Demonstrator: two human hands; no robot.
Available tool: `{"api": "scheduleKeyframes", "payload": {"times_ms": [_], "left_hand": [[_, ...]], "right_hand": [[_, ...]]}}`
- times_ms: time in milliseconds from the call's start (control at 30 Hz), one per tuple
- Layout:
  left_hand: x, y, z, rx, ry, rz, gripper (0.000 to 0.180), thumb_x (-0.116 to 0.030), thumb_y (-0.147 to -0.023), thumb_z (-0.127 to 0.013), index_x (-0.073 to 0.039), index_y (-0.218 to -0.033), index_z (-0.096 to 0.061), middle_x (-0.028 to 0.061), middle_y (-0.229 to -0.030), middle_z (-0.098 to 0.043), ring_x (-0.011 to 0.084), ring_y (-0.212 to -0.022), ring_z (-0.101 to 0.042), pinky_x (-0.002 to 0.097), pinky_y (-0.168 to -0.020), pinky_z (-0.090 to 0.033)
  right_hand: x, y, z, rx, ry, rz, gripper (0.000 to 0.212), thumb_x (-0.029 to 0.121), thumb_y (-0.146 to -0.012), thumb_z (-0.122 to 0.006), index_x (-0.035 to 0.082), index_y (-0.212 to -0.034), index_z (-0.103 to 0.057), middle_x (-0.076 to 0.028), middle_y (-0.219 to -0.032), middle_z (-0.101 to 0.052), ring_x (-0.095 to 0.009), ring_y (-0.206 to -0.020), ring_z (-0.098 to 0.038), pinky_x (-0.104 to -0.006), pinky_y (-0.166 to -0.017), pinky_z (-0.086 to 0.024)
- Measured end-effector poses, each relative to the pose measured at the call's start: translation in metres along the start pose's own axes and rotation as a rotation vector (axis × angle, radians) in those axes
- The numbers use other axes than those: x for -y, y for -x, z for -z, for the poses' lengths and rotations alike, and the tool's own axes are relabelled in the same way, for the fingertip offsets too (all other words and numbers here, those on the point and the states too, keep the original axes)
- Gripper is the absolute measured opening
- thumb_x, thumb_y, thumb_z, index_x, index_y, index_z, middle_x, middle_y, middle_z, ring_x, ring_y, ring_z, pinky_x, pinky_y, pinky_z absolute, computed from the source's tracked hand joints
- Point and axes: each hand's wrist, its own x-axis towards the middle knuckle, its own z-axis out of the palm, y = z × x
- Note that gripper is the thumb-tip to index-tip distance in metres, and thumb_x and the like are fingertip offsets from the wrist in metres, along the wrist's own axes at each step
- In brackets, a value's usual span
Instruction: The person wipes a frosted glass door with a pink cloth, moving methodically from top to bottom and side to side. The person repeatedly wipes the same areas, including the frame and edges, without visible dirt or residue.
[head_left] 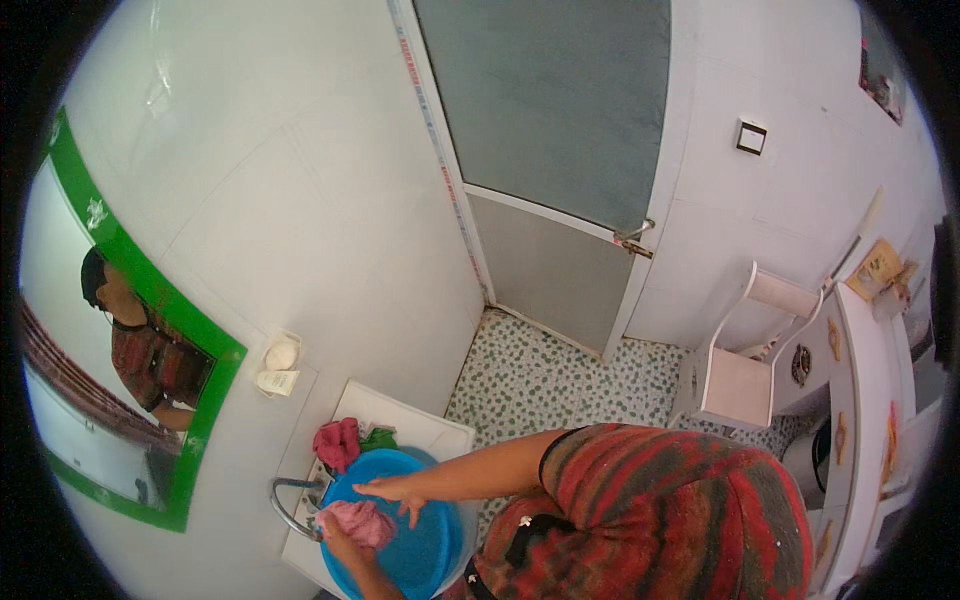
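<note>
A pink cloth [362,524], bunched up and wet-looking, is held over a blue plastic basin [455,535]. My left hand [342,545] grips the cloth from its near side, fingers curled around it. Above the basin, just beside the cloth, my right hand [398,490] is stretched out with its fingers apart and nothing in it. The basin stands in a white sink [440,430], and a curved metal faucet [284,505] arches beside the pink cloth. A dark red cloth [337,444] and a green cloth [379,438] lie on the sink's ledge behind the basin.
A green-framed mirror [212,385] and a soap dish [278,380] are on the wall by the sink. Beyond the pebble-patterned floor [520,375] is a door [550,270]. A white chair [735,385] stands at a white dresser [845,370] on the right.
</note>
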Motion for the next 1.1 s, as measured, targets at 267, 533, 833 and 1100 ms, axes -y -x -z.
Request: {"api": "scheduleKeyframes", "payload": {"times_ms": [267, 533, 833, 1100], "left_hand": [[0.012, 0.059, -0.103, -0.285, -0.539, -0.320, 0.033, -0.031, -0.082, -0.055, 0.001, -0.082, -0.054, 0.0120, -0.072, -0.056, 0.0196, -0.065, -0.053, 0.0322, -0.057, -0.045], [-0.009, 0.038, -0.094, -0.191, -0.063, -0.203, 0.034, -0.032, -0.085, -0.047, 0.001, -0.079, -0.053, 0.0110, -0.076, -0.056, 0.0209, -0.066, -0.056, 0.0314, -0.058, -0.047], [-0.025, 0.038, -0.087, -0.316, -0.088, -0.149, 0.046, -0.042, -0.085, -0.045, 0.002, -0.098, -0.051, 0.0133, -0.091, -0.055, 0.0245, -0.078, -0.057, 0.0357, -0.068, -0.049], [-0.014, 0.054, -0.054, 0.129, 0.302, 0.225, 0.066, -0.060, -0.082, -0.037, -0.006, -0.119, -0.043, 0.0121, -0.112, -0.053, 0.0294, -0.101, -0.054, 0.0410, -0.083, -0.047]], "right_hand": [[-0.009, 0.033, -0.004, 0.154, -0.037, 0.329, 0.054, 0.069, -0.077, -0.038, 0.017, -0.081, -0.055, -0.003, -0.084, -0.055, -0.022, -0.079, -0.050, -0.0469, -0.065, -0.044], [-0.007, 0.022, -0.019, -0.113, -0.143, 0.237, 0.064, 0.068, -0.076, -0.042, 0.016, -0.113, -0.050, -0.009, -0.099, -0.056, -0.020, -0.081, -0.056, -0.0391, -0.063, -0.045], [0.006, 0.053, -0.009, 0.250, -0.219, 0.064, 0.054, 0.058, -0.079, -0.047, 0.013, -0.108, -0.055, -0.005, -0.099, -0.059, -0.019, -0.082, -0.058, -0.0336, -0.067, -0.046], [0.001, 0.014, -0.023, -0.061, -0.030, 0.285, 0.034, 0.034, -0.077, -0.055, 0.010, -0.100, -0.057, -0.005, -0.102, -0.059, -0.018, -0.087, -0.057, -0.0351, -0.071, -0.046]]}}
